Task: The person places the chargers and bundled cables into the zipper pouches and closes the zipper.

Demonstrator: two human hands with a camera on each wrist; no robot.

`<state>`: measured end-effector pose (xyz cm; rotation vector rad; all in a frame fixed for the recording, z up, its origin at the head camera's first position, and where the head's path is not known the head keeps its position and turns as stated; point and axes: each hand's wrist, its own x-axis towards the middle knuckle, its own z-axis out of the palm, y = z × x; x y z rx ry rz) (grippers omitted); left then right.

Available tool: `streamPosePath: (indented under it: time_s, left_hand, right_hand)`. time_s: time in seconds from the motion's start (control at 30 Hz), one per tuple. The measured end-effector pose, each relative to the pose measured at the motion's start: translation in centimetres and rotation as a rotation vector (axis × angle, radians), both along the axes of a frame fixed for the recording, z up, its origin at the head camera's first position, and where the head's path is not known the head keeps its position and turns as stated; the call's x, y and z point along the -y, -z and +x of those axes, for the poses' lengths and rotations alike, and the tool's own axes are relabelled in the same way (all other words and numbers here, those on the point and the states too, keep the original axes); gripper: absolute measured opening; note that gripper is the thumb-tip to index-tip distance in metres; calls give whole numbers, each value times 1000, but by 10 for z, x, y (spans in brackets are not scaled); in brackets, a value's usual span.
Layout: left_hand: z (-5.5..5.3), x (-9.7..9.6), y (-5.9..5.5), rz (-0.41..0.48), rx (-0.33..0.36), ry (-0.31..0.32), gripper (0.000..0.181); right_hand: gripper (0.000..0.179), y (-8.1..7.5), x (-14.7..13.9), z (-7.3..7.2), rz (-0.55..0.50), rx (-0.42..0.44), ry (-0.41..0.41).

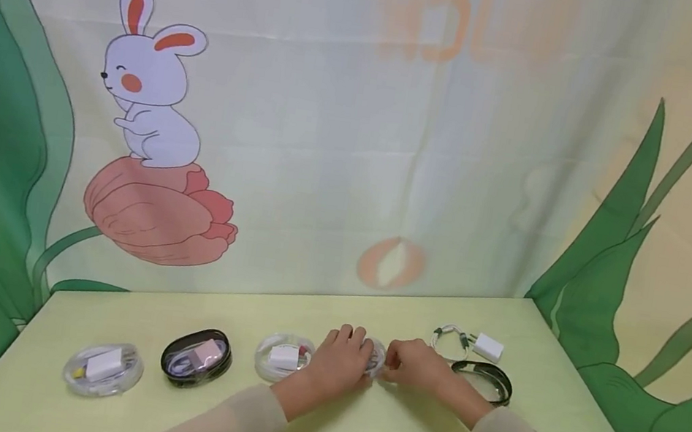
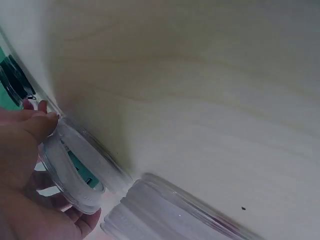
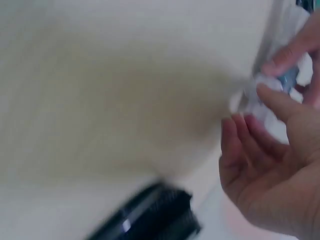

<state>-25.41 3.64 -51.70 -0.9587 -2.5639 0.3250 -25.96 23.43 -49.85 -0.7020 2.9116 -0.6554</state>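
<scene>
A clear, rounded plastic case with a cable inside is at the middle of the table, partly hidden by both hands. My left hand holds it from the left. In the left wrist view the thumb is on one edge and the fingers curl under the other, and something green shows through the clear case. My right hand is at the case's right end. The right wrist view, though blurred, shows the right thumb against the clear plastic and curled fingers at its edge.
To the left are a clear case, a black-rimmed case and another clear case, each with a charger inside. On the right lie a loose cable, a white charger and a black-rimmed case. A printed curtain hangs behind.
</scene>
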Motion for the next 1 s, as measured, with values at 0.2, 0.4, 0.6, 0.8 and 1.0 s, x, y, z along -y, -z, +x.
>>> streamPosePath:
  time_s: [0.2,0.4,0.6,0.8,1.0]
  left_hand:
    - [4,2,0,-6,198,-31,65]
    - [6,7,1,4,241,-25,64]
    - [5,6,1,10,265,-31,63]
    - [6,4,-1,-8,273,-41,48]
    - [8,11,-3,-17,203,80,42]
  right_hand:
    - [23,12,20,6,-83,40,238]
    - [17,14,24,6,-100,70,263]
    - [12,14,21,4,-149,15,258]
    - [13,16,20,5,-141,-22,246]
    - [12,9,12,5,12,-168,212]
